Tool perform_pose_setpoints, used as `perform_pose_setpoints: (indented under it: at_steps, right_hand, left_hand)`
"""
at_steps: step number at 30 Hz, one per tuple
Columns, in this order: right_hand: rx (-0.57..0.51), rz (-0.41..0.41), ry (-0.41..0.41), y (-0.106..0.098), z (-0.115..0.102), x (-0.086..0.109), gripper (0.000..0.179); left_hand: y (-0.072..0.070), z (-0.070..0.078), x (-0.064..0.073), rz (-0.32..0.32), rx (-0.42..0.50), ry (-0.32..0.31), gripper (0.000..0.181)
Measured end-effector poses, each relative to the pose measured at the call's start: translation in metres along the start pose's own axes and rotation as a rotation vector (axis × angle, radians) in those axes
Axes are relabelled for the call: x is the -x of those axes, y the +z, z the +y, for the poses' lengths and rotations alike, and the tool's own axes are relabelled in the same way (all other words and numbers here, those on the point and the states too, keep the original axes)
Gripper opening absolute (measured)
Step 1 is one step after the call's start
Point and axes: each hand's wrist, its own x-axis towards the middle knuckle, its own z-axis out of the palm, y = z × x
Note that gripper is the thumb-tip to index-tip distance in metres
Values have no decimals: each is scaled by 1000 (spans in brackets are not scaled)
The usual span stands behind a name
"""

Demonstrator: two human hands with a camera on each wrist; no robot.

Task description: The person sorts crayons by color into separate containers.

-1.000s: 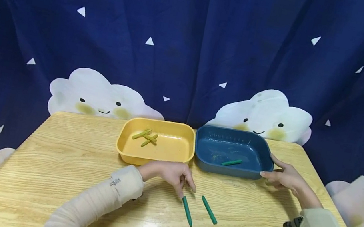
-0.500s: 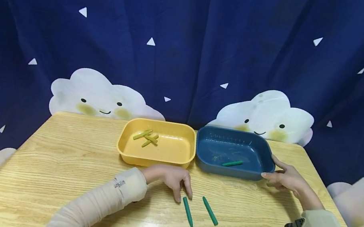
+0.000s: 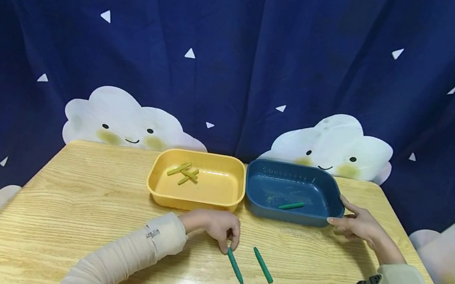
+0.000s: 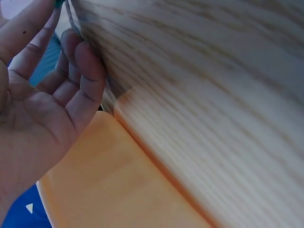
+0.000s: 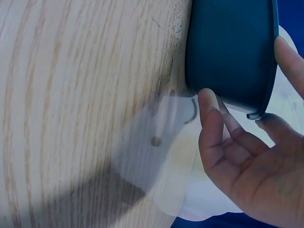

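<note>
In the head view my left hand (image 3: 219, 227) pinches the far end of a green crayon (image 3: 236, 268) lying on the table. A tiny green bit shows at those fingertips at the top of the left wrist view, where my left hand (image 4: 42, 95) hides most of it. A second green crayon (image 3: 263, 265) lies just to the right. My right hand (image 3: 361, 224) holds the right end of the blue bin (image 3: 283, 215), thumb and fingers spread around its corner. One more green crayon (image 3: 291, 205) lies inside that bin.
A yellow bin (image 3: 193, 205) stands against the blue bin's left side, with several yellow-green crayons (image 3: 179, 169) in its left part. Both bins sit at the back of the wooden table (image 3: 98, 200), before a dark blue curtain (image 3: 228, 35).
My left hand has come down and nearer, its fingertips closing on the left green crayon's far end. My right hand keeps its place at the blue bin.
</note>
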Motion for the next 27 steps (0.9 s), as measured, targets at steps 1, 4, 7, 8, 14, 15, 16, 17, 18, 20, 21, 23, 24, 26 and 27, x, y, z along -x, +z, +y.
perform_pose_setpoints:
  at_steps: [1, 4, 7, 8, 14, 15, 16, 17, 18, 20, 21, 23, 24, 26, 27]
  right_hand:
    - [1, -1, -2, 0, 0, 0, 95]
    - [1, -3, 1, 0, 0, 0, 96]
    - [0, 0, -3, 0, 0, 0, 95]
    - [-3, 1, 1, 0, -1, 0, 95]
    - [-4, 2, 5, 0, -1, 0, 96]
    - [3, 1, 0, 0, 0, 0, 97]
    - [7, 0, -4, -1, 1, -1, 98]
    - [13, -5, -15, -1, 2, -1, 98]
    - [12, -7, -13, -2, 3, -2, 99]
    - [-4, -8, 2, -3, 6, -4, 102]
    - [-10, -18, -9, -4, 7, -5, 103]
    - [-29, -19, 7, -6, 11, -9, 106]
    - [-40, -16, 19, -6, 11, -10, 107]
    - [-43, -25, 4, -6, 12, -10, 108]
    - [-44, -24, 5, -6, 11, -9, 108]
  left_hand:
    - [0, 0, 0, -4, 2, 3, 8]
    - [-2, 0, 2, -16, 30, 20, 8]
    - [-5, 0, 3, -34, 67, 47, 7]
    - [-5, 0, 3, -37, 75, 62, 7]
    - [-12, 4, 7, -11, 71, 103, 3]
    - [-13, 5, 8, 1, 68, 106, 3]
    - [-15, 6, 9, 11, 65, 108, 3]
    - [-16, 8, 10, 19, 61, 112, 4]
    - [-17, 8, 11, 27, 61, 117, 4]
    - [-19, 9, 12, 44, 58, 129, 5]
    - [-20, 9, 12, 53, 56, 134, 5]
    - [-21, 9, 13, 74, 57, 145, 5]
    - [-21, 10, 13, 86, 55, 151, 5]
    - [-23, 10, 13, 110, 65, 161, 4]
    - [-23, 10, 14, 121, 73, 164, 4]
